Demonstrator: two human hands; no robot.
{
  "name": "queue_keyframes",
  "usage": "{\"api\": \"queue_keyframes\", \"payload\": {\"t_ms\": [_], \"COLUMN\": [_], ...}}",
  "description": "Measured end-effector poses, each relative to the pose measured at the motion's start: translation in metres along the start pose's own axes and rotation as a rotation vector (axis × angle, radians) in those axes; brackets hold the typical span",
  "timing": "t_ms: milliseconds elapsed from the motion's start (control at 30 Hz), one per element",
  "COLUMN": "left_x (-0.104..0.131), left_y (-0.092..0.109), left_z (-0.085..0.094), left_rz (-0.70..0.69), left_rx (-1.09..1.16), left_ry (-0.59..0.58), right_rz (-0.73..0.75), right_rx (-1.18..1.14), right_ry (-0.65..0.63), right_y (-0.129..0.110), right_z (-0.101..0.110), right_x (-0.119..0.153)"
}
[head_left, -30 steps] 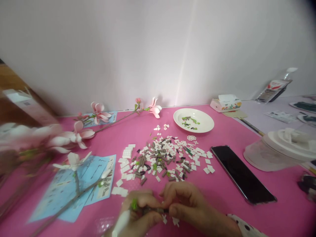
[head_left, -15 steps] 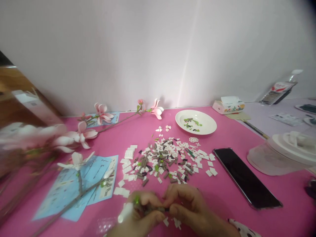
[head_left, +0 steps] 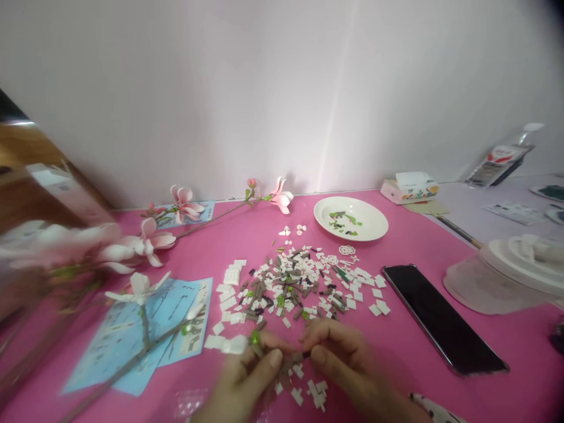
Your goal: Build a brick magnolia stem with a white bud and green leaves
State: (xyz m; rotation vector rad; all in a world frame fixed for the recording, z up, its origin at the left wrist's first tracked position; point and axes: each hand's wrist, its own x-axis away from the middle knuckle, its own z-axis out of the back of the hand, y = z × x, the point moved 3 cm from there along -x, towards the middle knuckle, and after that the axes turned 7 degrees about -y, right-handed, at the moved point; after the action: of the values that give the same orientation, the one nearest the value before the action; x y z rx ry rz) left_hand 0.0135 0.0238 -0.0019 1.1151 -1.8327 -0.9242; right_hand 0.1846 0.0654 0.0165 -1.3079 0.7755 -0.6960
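At the bottom centre, my left hand is closed round a brown stem piece that has a green part and a white petal part at its left end. My right hand pinches a small dark piece at the right end of that stem. Just beyond both hands lies a pile of small white, brown and green pieces. A few white pieces lie between my hands, nearer to me.
Blue printed sheets and flower branches are on the left. A white plate with green pieces stands behind the pile. A phone, a lidded plastic container and a tissue pack are on the right.
The stem piece has tilted, and its green and white end has moved up and right. My hands have shifted slightly, uncovering more of the white pieces between them.
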Motion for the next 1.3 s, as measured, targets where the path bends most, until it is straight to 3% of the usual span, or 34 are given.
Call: {"api": "queue_keyframes", "payload": {"t_ms": [200, 567, 767, 1000, 1167, 1300], "left_x": [-0.005, -0.001, 0.001, -0.004, -0.007, -0.008], "left_y": [0.004, 0.008, 0.010, 0.009, 0.006, 0.008], "left_z": [-0.004, -0.002, -0.004, -0.002, -0.001, -0.003], "left_rz": [-0.051, -0.029, -0.053, -0.070, -0.060, -0.050], "left_rx": [-0.017, -0.086, -0.087, -0.011, 0.011, -0.004], "left_ry": [-0.047, -0.095, -0.084, 0.031, 0.016, -0.019], "right_rz": [0.054, 0.100, 0.096, 0.118, 0.068, 0.115], "right_rx": [-0.010, 0.060, 0.059, 0.052, 0.025, 0.095], "right_ry": [-0.053, -0.026, -0.014, 0.053, 0.025, -0.021], "right_y": [0.007, 0.005, 0.003, 0.003, 0.003, -0.006], "right_z": [-0.005, -0.005, -0.006, -0.003, -0.005, -0.006], "right_x": [0.000, 0.000, 0.001, -0.002, -0.002, -0.005]}}
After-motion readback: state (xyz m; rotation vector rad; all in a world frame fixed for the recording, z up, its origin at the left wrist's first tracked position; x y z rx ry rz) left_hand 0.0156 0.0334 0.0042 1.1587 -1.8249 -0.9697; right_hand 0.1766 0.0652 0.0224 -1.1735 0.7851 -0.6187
